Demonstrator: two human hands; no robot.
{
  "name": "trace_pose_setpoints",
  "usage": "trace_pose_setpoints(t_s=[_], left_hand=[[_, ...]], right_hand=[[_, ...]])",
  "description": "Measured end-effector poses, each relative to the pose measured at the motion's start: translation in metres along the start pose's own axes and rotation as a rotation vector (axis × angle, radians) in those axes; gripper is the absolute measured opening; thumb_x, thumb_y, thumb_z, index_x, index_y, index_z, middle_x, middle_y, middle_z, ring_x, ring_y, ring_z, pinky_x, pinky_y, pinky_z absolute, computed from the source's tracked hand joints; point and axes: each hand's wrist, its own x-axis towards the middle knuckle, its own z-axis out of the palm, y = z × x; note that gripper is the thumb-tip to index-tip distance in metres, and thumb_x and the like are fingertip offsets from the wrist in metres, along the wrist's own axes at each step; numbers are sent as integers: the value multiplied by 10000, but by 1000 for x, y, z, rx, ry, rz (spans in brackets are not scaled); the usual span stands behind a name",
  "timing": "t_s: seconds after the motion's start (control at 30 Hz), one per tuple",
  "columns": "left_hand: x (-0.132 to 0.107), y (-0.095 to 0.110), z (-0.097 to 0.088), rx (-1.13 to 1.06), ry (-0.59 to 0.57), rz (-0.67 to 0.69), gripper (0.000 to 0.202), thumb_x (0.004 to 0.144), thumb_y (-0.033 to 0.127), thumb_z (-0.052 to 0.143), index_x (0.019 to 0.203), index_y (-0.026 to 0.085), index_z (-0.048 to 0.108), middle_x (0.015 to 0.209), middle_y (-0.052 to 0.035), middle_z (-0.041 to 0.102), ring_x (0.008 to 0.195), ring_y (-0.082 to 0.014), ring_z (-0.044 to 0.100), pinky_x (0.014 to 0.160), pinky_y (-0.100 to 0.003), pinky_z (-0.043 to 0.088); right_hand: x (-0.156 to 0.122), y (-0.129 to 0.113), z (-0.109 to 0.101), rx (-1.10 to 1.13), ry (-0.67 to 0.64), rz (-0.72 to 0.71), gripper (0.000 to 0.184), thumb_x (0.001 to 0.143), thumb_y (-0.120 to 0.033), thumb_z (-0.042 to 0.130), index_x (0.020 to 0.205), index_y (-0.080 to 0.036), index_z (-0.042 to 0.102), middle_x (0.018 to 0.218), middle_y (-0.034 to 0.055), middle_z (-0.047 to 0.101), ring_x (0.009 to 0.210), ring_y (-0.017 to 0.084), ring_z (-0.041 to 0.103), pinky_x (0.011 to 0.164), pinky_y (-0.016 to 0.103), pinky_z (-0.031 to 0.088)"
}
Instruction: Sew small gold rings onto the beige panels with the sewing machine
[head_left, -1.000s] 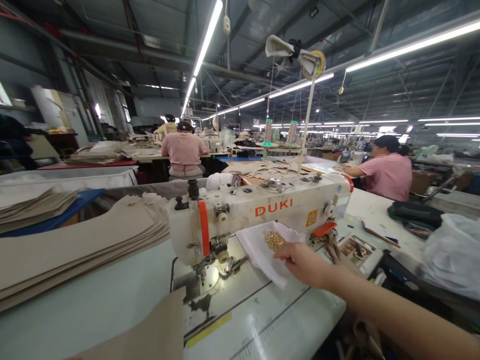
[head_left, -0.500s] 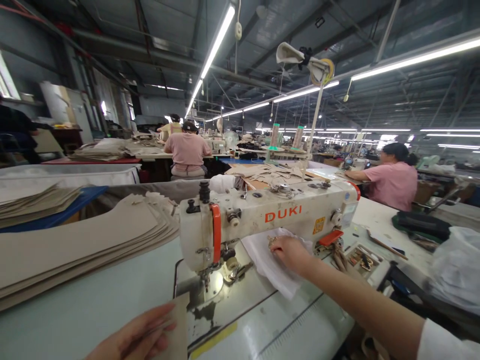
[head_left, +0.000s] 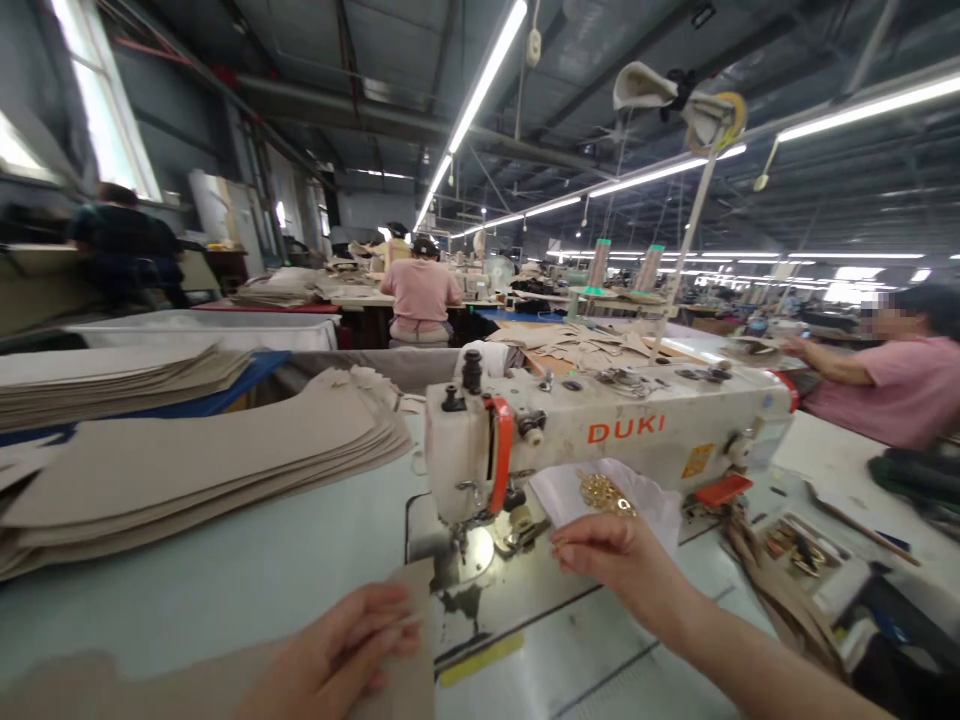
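The right hand [head_left: 622, 572] was at the front edge of the white cloth [head_left: 551, 488], with thumb and forefinger pressed together at the tips; whether a small piece was pinched between them, I could not tell. The gold pieces [head_left: 600, 492] lay in a heap on this cloth, under the arm of the machine [head_left: 559, 445] and just behind the hand. The left hand [head_left: 337, 650] was over the tan panel [head_left: 415, 605], its fingers bent and close to each other; the thumb was hidden, so I could not tell if it gripped the panel. In my judgement, the step in hand was picking from the heap, and the next move called for a steady panel and a firm, careful pinch.
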Motion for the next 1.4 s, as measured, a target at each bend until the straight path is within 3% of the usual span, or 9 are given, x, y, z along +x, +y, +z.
trace_pose_setpoints(t_s=[0.2, 0.37, 0.67, 0.87, 1.03, 1.13, 1.23, 1.4], left_hand=[[-22, 16, 10, 201, -1, 159, 234, 810, 379, 521, 842, 236, 703, 709, 8, 731, 669, -190, 661, 652, -252, 498], [-25, 17, 11, 171, 97, 188, 193, 811, 343, 543, 774, 228, 692, 649, 24, 701, 636, -165, 648, 613, -215, 462], [-24, 18, 12, 272, 192, 215, 185, 832, 323, 523, 765, 238, 673, 631, 38, 674, 612, -158, 638, 585, -216, 425], [-25, 18, 16, 369, 191, 262, 189, 839, 290, 480, 763, 233, 644, 651, 29, 653, 624, -158, 618, 600, -227, 413], [-26, 21, 18, 368, 161, 286, 176, 816, 252, 471, 705, 225, 605, 636, 29, 600, 604, -153, 560, 591, -241, 387], [-23, 18, 18, 162, 80, 219, 116, 804, 262, 473, 720, 220, 541, 605, 48, 551, 520, -130, 508, 519, -229, 374], [-20, 14, 16, -42, -3, 179, 75, 803, 281, 473, 850, 223, 486, 657, 56, 569, 459, -102, 471, 458, -212, 357], [-18, 13, 15, -119, -56, 179, 204, 790, 272, 490, 980, 217, 439, 683, 53, 597, 422, -79, 436, 423, -200, 322]], right_hand=[[2, 10, 87, 259, -169, 145, 402, 606, -544, 771, 783, -183, 754, 680, 35, 679, 664, 183, 629, 664, 303, 505], [11, 9, 123, 322, -209, 154, 377, 616, -505, 770, 821, -191, 745, 721, 38, 686, 707, 197, 640, 688, 315, 504], [4, 5, 132, 229, -160, 32, 220, 743, -374, 644, 745, -170, 725, 686, 36, 659, 660, 172, 596, 627, 270, 462], [-1, 0, 131, -66, -98, -159, 148, 793, -204, 510, 780, -158, 649, 668, 18, 632, 603, 139, 558, 552, 224, 405], [-8, -9, 132, -266, -117, -280, 152, 808, -139, 463, 799, -171, 611, 697, 7, 607, 639, 141, 546, 594, 234, 397], [-11, -14, 128, -216, -175, -256, 148, 834, -176, 478, 849, -178, 625, 727, 6, 608, 647, 139, 543, 586, 230, 395], [-6, -15, 121, -93, -200, -179, 167, 835, -226, 504, 835, -179, 663, 735, 10, 623, 668, 140, 556, 593, 227, 403], [9, -9, 118, 110, -205, -3, 39, 671, -187, 616, 677, -175, 652, 615, -25, 595, 582, 112, 510, 552, 215, 386]])
